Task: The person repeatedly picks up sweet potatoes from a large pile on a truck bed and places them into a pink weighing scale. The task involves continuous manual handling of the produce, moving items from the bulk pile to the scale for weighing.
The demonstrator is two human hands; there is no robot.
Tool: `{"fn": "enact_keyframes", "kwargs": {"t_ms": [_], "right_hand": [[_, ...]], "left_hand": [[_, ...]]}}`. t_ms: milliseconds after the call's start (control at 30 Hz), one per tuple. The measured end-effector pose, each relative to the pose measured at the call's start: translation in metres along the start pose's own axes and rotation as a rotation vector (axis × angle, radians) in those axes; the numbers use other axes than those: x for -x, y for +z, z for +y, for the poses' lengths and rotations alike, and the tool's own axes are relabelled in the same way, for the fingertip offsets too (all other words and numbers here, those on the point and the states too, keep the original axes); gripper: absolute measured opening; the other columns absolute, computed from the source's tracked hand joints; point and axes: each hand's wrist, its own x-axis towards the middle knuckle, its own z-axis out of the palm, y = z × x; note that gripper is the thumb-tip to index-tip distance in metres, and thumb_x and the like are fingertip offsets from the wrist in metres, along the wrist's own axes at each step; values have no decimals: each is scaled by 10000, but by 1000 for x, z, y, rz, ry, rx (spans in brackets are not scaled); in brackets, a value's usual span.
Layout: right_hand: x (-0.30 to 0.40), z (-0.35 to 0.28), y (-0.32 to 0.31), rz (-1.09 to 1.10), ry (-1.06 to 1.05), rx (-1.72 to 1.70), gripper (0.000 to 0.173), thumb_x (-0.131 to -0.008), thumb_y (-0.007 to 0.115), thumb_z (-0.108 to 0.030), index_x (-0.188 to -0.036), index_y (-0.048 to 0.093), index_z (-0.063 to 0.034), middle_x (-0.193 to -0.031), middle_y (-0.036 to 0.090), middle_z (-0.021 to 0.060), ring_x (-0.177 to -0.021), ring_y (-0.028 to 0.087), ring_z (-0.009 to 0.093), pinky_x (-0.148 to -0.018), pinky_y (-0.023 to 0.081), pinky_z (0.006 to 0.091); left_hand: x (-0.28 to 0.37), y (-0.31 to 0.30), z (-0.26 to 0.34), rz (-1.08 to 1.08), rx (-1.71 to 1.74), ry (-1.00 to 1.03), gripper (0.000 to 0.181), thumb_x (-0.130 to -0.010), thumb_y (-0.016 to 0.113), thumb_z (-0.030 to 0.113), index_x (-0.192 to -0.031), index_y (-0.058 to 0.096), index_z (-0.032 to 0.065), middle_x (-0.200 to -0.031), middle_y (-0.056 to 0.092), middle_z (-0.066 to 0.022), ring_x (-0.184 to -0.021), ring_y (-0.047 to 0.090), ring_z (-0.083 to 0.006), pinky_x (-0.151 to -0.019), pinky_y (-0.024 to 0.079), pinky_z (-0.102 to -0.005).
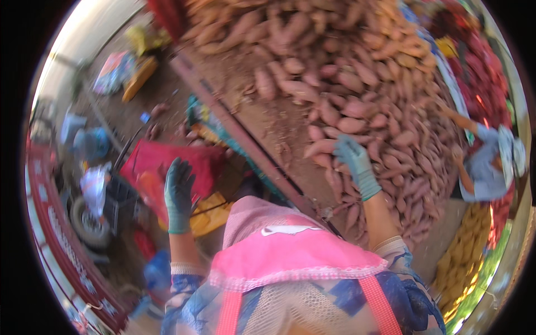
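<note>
A large heap of sweet potatoes (360, 109) fills the top and right middle of the view. Over the heap's near left side is my right hand (351, 155), in a grey-green knit glove, fingers spread; contact with the tubers cannot be told. My left hand (178, 188), gloved alike, is raised with nothing in it, beside a red mesh sack (197, 165). Beneath that hand lies a yellow sack (211, 213). A long reddish metal rail (251, 142) runs slantwise between my two hands, along the edge of the surface with the heap.
At the right, a co-worker (485, 163) in a light blue shirt reaches to the heap. Filled red sacks (485, 75) and yellow sacks (462, 251) stand behind. On the left are a wheel (90, 222), a dark crate (121, 201) and a large plastic bottle (91, 143).
</note>
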Motion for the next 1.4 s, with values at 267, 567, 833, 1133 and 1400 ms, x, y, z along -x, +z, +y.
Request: {"fn": "enact_keyframes", "kwargs": {"t_ms": [267,567,833,1133,1400], "right_hand": [[58,-43,-21,760,-563,1486,473,-849,669,-249,-1277,556,-81,-1189,606,173,-1037,613,343,-873,502,470],[12,-56,-42,843,-174,1460,712,-773,695,-240,-1414,405,-140,-1228,558,193,-1069,597,389,-912,501,490],[10,-16,46,3,-448,1069,699,-795,745,-292,-1408,449,-134,-1378,500,125,-1197,528,319,-1053,393,431],[-31,-1,50,380,-637,1601,540,-784,711,-360,-1240,559,-115,-1160,604,83,-1101,531,303,-1023,362,487],[15,-57,111,127,-627,1110,314,-898,659,-240,-1160,647,-66,-967,656,173,-888,627,327,-809,500,409]], "left_hand": [[-9,169,-56,-226,-169,-192,431,-1038,380,198,-1428,437,24,-1350,564,-111,-1202,570,-255,-947,488,-364],[33,248,-113,-355,-220,-466,446,-975,572,264,-1372,519,68,-1256,622,-76,-1137,593,-204,-979,453,-352],[36,288,-133,-476,187,-708,628,-937,623,356,-1458,389,93,-1262,547,-125,-1162,547,-290,-989,456,-470],[35,236,-133,-324,205,-614,558,-889,649,305,-1367,454,92,-1263,552,-131,-1142,556,-321,-999,455,-510],[15,227,-118,-304,455,-404,564,-855,635,394,-1345,492,153,-1378,492,-88,-1241,504,-330,-1014,441,-529]]}}
